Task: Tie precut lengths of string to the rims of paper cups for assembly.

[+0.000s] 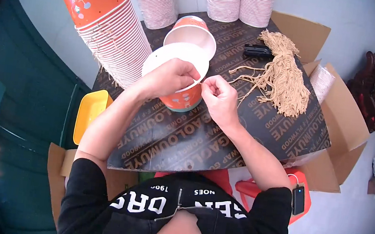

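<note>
Hands first: how are they set?

Both are curled in close to the paper bucket (pixel 181 101). The left hand (pixel 171 77) reaches over the white rim, its thumb and fingers drawn nearly together; I can't tell what sits between them. The right hand (pixel 221 97) is just outside the rim, thumb and forefinger pinched on what looks like a thin tan strand (pixel 200 82), though most of it is hidden.

And the bucket?

It stands near the middle of the dark printed tabletop (pixel 159 149), mouth up, orange below with a teal band at the foot. Right behind it a second bucket (pixel 192 37) lies tipped, its white inside showing.

What's around them?

To the left, a tall leaning stack of orange buckets (pixel 113 36), with strands hanging along its rims. At the far edge, more nested buckets (pixel 222 1) in clear wrapping. To the right, a thick bundle of tan cord (pixel 284 82), loose ends trailing toward the right hand, and a black object (pixel 257 52) beside it.

Off the table?

A yellow tub (pixel 89 113) on the left; cardboard boxes (pixel 346 119) and a phone (pixel 298 201) on a red stool (pixel 301 215) on the right.
</note>
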Demonstrator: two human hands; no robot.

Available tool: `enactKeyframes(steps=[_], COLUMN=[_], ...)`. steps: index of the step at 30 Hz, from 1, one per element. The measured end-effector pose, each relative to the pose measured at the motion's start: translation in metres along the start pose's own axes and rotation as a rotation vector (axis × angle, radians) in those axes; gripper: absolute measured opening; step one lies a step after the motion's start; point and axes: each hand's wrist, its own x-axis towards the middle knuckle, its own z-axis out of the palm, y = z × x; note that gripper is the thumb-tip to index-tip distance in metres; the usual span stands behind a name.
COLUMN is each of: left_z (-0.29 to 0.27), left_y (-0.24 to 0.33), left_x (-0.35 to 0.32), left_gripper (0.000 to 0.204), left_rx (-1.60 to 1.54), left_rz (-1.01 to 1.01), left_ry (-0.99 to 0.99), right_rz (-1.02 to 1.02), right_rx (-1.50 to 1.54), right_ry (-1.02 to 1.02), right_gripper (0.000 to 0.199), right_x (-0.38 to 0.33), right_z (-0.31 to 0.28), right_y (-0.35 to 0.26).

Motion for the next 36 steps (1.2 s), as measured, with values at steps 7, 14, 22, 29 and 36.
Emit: enactKeyframes(steps=[7,14,22,29,36], left_z=[0.0,0.0,0.002,-0.009,-0.033], left_y=[0.002,-0.004,-0.002,-0.007,-0.004], left_x=[0.003,0.007,0.01,0.001,-0.015], left_gripper=[0.018,0.013,0.004,0.007,0.011], left_rx=[-0.075,-0.098,-0.123,-0.122,-0.351], left_rz=[-0.002,0.033,0.061,-0.032,-0.114], left_ry=[-0.066,-0.057,-0.105,0.022,0.18], right_rz=[0.022,0.019,-0.009,0.113,0.124], right_rx=[0.004,0.004,0.034,0.111,-0.24], right_ry=[0.002,-0.005,-0.02,-0.109,-0.33], right_gripper=[0.008,0.01,0.01,0.02,0.014], right_x=[-0.001,-0.003,-0.006,-0.001,0.012], right_z=[0.0,0.0,0.0,-0.014,-0.03], right_y=[-0.001,-0.002,0.005,0.003,-0.016])
